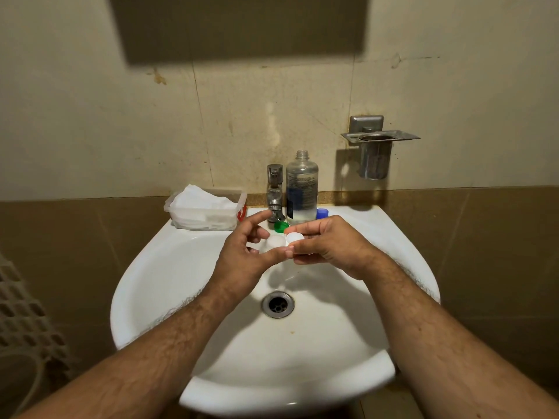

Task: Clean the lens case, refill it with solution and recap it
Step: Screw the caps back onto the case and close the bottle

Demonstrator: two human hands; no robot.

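Note:
Over the white sink (pixel 169 267), both hands hold a small translucent white lens case (pixel 276 241). My left hand (pixel 245 255) grips its left well from below, with the index finger raised toward the tap. My right hand (pixel 329 246) pinches a white cap (pixel 295 237) on the right well. A green cap (pixel 281 226) lies on the sink ledge behind the hands. The clear solution bottle (pixel 302 189) stands uncapped beside the tap, and its blue cap (pixel 322 213) rests to its right.
A chrome tap (pixel 275 192) rises at the back of the sink. A clear plastic box of white tissues (pixel 205 208) sits on the ledge at left. A steel cup holder (pixel 375 149) is fixed to the wall at right. The drain (pixel 277 303) lies below the hands.

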